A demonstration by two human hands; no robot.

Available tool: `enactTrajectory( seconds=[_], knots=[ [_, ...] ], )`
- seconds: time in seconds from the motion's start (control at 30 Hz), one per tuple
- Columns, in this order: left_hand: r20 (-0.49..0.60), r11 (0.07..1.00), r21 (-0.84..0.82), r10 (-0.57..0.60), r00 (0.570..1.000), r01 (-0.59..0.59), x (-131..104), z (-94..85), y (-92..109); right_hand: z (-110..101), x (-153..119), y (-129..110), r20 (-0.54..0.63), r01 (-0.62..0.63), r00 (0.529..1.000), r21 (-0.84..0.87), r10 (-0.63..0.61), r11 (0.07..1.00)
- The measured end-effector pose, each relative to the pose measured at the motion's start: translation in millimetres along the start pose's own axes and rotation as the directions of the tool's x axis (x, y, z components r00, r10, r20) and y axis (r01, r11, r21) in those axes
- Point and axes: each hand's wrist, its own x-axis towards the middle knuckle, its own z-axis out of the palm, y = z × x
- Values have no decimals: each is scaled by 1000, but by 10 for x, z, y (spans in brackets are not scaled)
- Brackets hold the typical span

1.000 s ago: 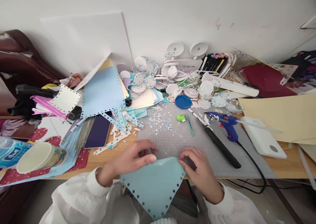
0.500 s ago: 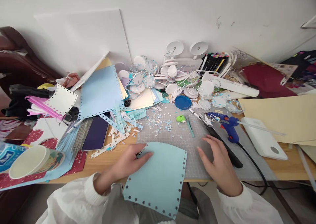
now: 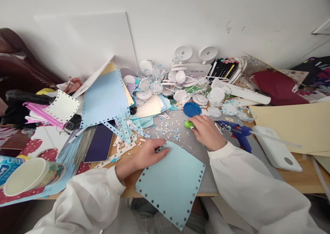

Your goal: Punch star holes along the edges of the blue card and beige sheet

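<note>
The thumb and fingers of the right hand [image 3: 207, 132] are drawn in at the right end of a small green object [image 3: 189, 124], one to each side; whether they press on it cannot be told. The thumb of the left hand [image 3: 148, 155] lies over the far left edge of a light blue sheet [image 3: 172, 182], the fingers bent toward its underside, pinching it there. The green object lies beyond the sheet and slightly to the right, on the grey mat [image 3: 192, 142]; its visible part runs roughly crosswise, its remainder hidden by the hand. The right hand is the nearer to it, the left well apart. Right hand palm down, its sleeve [image 3: 252, 179] slanting forward and leftward across the mat; left wrist low, its sleeve [image 3: 87, 192] entering from the lower left over the counter [image 3: 131, 180]. The sheet stands askew, star-shaped holes along its edges, one corner pointing back toward the person past the counter's front edge. About the green object: paper bits [image 3: 170, 130] to the left, a blue lid [image 3: 192, 109] just behind. Farther out: a glue gun [image 3: 241, 137] to the right, a dark phone [image 3: 99, 144] to the left, and white discs [image 3: 216, 95] heaped along the back.
</note>
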Motion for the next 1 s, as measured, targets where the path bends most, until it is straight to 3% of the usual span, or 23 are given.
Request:
enactTrajectory(
  seconds=[0.1,0.17,0.23,0.3,0.4,0.47,0.67,0.83,1.0],
  knots=[
    [-35,1000,-19,-23,999,22,30,30,-96,-47,76,-101,-111,-86,986,286,122,954],
    [-55,998,-38,-42,998,40,38,44,-126,-97,111,-240,-87,-146,963,628,255,764],
    [-70,997,-56,-65,995,61,40,47,-122,-131,144,-390,38,-167,963,860,266,482],
    [-82,993,-80,-92,992,86,32,42,-101,-126,165,-512,146,-198,970,939,196,280],
    [-86,986,-113,-133,987,123,8,36,-85,-41,149,-610,254,-266,962,955,104,128],
    [-82,985,-122,-136,987,125,-12,40,-95,32,111,-632,300,-307,951,944,70,121],
    [-39,988,-112,-111,993,106,-55,58,-143,111,19,-655,330,-334,942,911,60,243],
    [-41,990,-104,-101,994,96,-46,44,-130,81,-8,-673,278,-283,959,923,57,260],
    [-57,994,-89,-72,996,67,-47,40,-114,125,-41,-696,226,-244,970,897,92,368]
  ],
)
